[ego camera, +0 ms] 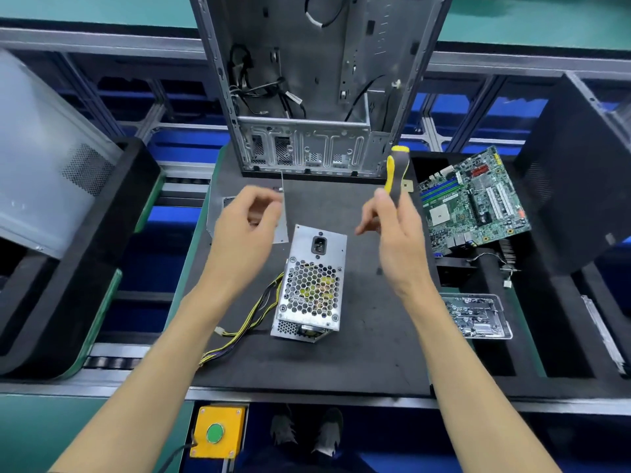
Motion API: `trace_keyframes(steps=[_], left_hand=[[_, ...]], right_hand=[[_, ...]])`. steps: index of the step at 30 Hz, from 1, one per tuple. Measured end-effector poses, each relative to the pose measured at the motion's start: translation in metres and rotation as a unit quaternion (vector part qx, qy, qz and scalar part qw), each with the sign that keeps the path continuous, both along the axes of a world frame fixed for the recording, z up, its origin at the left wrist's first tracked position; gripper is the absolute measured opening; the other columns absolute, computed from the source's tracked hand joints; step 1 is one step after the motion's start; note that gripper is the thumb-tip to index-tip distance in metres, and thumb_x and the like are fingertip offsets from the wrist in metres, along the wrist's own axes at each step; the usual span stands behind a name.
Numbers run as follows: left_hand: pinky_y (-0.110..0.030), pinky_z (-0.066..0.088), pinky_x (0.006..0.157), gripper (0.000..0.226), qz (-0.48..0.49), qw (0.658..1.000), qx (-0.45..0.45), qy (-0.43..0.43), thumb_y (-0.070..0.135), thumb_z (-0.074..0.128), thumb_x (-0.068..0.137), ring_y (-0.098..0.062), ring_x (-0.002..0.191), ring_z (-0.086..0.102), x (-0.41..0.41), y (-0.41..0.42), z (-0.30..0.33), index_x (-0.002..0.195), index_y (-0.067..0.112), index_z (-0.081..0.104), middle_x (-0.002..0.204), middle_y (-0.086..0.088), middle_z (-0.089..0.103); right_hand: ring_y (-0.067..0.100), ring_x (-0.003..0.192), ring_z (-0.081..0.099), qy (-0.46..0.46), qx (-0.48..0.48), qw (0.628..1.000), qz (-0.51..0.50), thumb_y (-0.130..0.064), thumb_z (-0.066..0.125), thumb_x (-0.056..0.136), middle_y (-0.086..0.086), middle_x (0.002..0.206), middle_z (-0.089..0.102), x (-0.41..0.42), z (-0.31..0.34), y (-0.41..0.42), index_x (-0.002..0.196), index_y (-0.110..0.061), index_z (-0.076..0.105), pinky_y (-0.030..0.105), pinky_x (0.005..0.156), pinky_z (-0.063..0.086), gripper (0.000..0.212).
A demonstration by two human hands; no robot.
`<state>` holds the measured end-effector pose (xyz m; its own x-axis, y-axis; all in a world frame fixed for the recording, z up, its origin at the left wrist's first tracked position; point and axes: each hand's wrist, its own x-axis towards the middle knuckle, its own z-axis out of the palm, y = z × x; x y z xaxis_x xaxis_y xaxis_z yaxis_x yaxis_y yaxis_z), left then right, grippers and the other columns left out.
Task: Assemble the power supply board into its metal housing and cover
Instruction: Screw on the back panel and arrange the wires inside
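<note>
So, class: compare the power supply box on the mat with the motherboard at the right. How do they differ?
The power supply box is a closed silver metal casing with honeycomb vents; the motherboard is a bare green board with exposed slots. The box trails yellow-and-black cables; the board shows none. Both lie unheld.

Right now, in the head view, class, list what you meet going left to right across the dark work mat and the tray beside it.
Yellow-and-black cable bundle → left hand → power supply housing → right hand gripping the screwdriver → green motherboard.
</note>
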<state>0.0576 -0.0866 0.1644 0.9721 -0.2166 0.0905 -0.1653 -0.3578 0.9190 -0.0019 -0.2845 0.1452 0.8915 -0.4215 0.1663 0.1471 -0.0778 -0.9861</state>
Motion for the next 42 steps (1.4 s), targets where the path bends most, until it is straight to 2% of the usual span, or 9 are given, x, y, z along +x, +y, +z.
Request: trace_keyframes(steps=[4, 9, 12, 17, 20, 22, 29, 37, 42], left_hand=[[-0.042, 0.055, 0.085, 0.036, -0.103, 0.963, 0.191, 0.157, 0.050, 0.049, 0.100, -0.018, 0.079, 0.068, -0.001, 0.011, -0.030, 0.094, 0.019, 0.067, 0.083, 0.002, 0.071], [-0.028, 0.044, 0.060, 0.016, -0.177, 0.965, 0.124, 0.149, 0.037, 0.060, 0.099, -0.012, 0.056, 0.051, -0.029, -0.011, -0.041, 0.104, 0.022, 0.064, 0.065, -0.010, 0.070], [-0.043, 0.054, 0.077, 0.022, -0.229, 0.953, 0.100, 0.169, 0.029, 0.061, 0.100, -0.016, 0.067, 0.057, -0.039, -0.032, -0.044, 0.117, 0.016, 0.058, 0.084, -0.022, 0.074], [-0.025, 0.052, 0.073, 0.012, -0.145, 0.977, 0.070, 0.138, 0.029, 0.063, 0.097, -0.011, 0.076, 0.067, -0.032, -0.037, -0.060, 0.105, 0.022, 0.068, 0.085, 0.004, 0.073], [-0.036, 0.047, 0.090, 0.018, -0.011, 0.979, 0.203, 0.022, 0.032, 0.064, 0.094, -0.017, 0.102, 0.055, -0.014, -0.015, -0.083, 0.109, 0.022, 0.059, 0.103, 0.003, 0.059], [-0.041, 0.044, 0.097, 0.037, 0.005, 0.969, 0.222, 0.108, 0.044, 0.061, 0.095, -0.020, 0.111, 0.053, -0.003, -0.001, -0.096, 0.121, 0.018, 0.055, 0.114, -0.002, 0.057], [-0.022, 0.052, 0.051, 0.033, -0.086, 0.918, 0.030, 0.385, 0.035, 0.031, 0.108, -0.014, 0.052, 0.067, -0.019, -0.008, -0.114, 0.109, 0.011, 0.054, 0.066, -0.007, 0.073], [-0.020, 0.029, 0.038, 0.034, -0.049, 0.953, 0.017, 0.297, 0.022, 0.036, 0.106, -0.012, 0.039, 0.036, -0.005, 0.002, -0.098, 0.104, 0.010, 0.068, 0.051, 0.000, 0.050], [-0.021, 0.035, 0.042, 0.034, -0.052, 0.959, 0.063, 0.273, 0.025, 0.037, 0.106, -0.019, 0.043, 0.047, 0.001, 0.027, -0.094, 0.102, 0.018, 0.070, 0.056, -0.002, 0.059]], right_hand=[[0.003, 0.061, 0.049, 0.159, -0.163, 0.973, -0.046, -0.049, 0.056, 0.099, -0.004, 0.075, 0.055, 0.002, -0.013, -0.004, 0.087, -0.018, 0.046, 0.017, 0.057, 0.038, 0.035], [0.019, 0.082, 0.052, 0.316, -0.226, 0.921, 0.005, -0.074, 0.062, 0.082, -0.001, 0.101, 0.044, -0.003, -0.036, 0.006, 0.096, -0.020, 0.040, 0.033, 0.061, 0.037, 0.060], [0.022, 0.091, 0.052, 0.356, -0.247, 0.901, -0.010, -0.078, 0.068, 0.075, -0.001, 0.105, 0.042, -0.006, -0.040, 0.001, 0.105, -0.017, 0.038, 0.035, 0.063, 0.037, 0.074], [0.019, 0.099, 0.055, 0.367, -0.156, 0.916, -0.033, -0.064, 0.076, 0.079, -0.004, 0.108, 0.054, -0.012, -0.048, -0.022, 0.112, -0.014, 0.043, 0.035, 0.070, 0.039, 0.068], [0.013, 0.078, 0.051, 0.346, -0.087, 0.931, -0.075, -0.051, 0.074, 0.086, -0.008, 0.087, 0.049, -0.022, -0.063, -0.029, 0.098, -0.019, 0.044, 0.031, 0.062, 0.036, 0.045], [0.014, 0.069, 0.048, 0.328, -0.047, 0.937, -0.110, -0.044, 0.071, 0.088, -0.005, 0.080, 0.047, -0.028, -0.074, -0.030, 0.088, -0.020, 0.043, 0.033, 0.061, 0.036, 0.037], [0.015, 0.068, 0.044, 0.312, 0.093, 0.931, -0.167, -0.048, 0.063, 0.070, -0.001, 0.077, 0.045, -0.040, -0.095, -0.030, 0.095, -0.014, 0.053, 0.034, 0.063, 0.035, 0.044], [0.007, 0.066, 0.046, 0.298, 0.123, 0.936, -0.144, -0.048, 0.064, 0.069, -0.002, 0.078, 0.046, -0.035, -0.112, -0.014, 0.094, -0.017, 0.056, 0.028, 0.067, 0.038, 0.041], [0.007, 0.072, 0.053, 0.293, 0.107, 0.941, -0.130, -0.047, 0.065, 0.072, -0.009, 0.076, 0.055, -0.020, -0.118, 0.002, 0.104, -0.012, 0.058, 0.029, 0.070, 0.041, 0.048]])
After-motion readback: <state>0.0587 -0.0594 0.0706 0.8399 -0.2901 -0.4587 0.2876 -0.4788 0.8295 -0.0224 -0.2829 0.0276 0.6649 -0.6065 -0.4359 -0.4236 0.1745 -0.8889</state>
